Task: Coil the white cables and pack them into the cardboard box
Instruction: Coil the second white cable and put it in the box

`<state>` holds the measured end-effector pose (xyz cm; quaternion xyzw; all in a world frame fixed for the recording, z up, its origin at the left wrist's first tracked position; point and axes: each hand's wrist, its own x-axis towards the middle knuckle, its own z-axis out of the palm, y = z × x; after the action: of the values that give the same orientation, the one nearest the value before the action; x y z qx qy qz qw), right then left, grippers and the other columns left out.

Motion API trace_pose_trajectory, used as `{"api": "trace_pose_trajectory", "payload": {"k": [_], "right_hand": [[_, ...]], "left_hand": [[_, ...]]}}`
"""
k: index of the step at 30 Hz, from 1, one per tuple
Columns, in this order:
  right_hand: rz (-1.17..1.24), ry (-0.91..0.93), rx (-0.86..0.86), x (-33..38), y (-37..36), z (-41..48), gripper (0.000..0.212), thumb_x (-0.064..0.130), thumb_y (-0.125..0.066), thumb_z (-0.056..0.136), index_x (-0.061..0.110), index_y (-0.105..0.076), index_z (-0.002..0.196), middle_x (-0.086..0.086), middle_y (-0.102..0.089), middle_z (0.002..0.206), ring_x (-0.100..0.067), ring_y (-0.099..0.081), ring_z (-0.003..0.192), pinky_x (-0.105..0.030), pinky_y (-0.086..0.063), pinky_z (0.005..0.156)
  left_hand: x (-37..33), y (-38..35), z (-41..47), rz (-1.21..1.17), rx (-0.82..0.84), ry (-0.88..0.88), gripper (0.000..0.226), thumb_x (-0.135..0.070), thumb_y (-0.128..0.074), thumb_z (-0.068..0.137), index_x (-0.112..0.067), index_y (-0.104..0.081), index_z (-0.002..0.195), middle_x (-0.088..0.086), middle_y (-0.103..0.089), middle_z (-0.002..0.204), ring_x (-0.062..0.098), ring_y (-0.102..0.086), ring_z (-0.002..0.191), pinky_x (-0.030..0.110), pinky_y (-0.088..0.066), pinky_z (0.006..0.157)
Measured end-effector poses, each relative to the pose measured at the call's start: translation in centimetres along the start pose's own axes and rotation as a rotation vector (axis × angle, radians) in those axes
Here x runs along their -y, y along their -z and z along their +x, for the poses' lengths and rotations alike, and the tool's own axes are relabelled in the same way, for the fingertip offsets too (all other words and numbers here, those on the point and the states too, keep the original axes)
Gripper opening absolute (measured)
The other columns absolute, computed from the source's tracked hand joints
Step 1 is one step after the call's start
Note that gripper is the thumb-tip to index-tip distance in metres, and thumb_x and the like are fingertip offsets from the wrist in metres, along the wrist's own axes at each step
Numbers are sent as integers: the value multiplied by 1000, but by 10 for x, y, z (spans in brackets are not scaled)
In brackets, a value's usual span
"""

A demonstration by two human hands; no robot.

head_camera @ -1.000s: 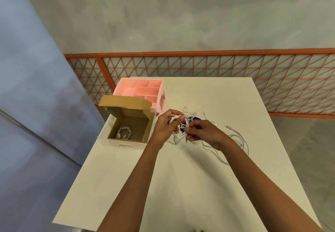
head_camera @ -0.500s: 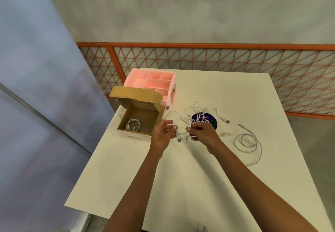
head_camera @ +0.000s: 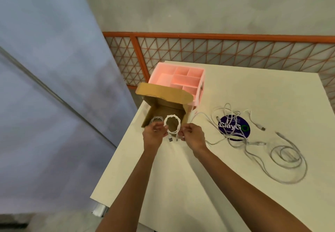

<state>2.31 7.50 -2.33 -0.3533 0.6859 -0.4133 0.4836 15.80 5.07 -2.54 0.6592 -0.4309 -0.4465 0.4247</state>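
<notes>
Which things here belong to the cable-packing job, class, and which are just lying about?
Job: coiled cable pinched by left hand and right hand; cardboard box with a coil inside; loose white cables on the table.
Lying about: pink organizer; purple sticker; orange railing.
</notes>
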Motion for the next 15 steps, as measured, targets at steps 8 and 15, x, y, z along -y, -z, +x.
{"api": "trace_pose_trajectory", "payload": {"k": [8,15], "right_hand": [[-67,-46,197,27,-38,26,29,20,-38,101,17,-59,122,-2,-62,111,-20,-57,100,-31,-46,87],[-80,-131,201,37,-62,64,32,25,-36,101,12,-59,120,-9,-62,120,-26,-58,108,-35,-45,93]], "left_hand": [[-8,4,58,170,-67,33,17,-6,-71,82,1,-68,98,16,-71,87,31,-69,78,40,-59,78],[3,-9,95,343,-88,69,18,-1,-60,85,1,-71,99,18,-71,94,28,-65,81,32,-52,74]]}}
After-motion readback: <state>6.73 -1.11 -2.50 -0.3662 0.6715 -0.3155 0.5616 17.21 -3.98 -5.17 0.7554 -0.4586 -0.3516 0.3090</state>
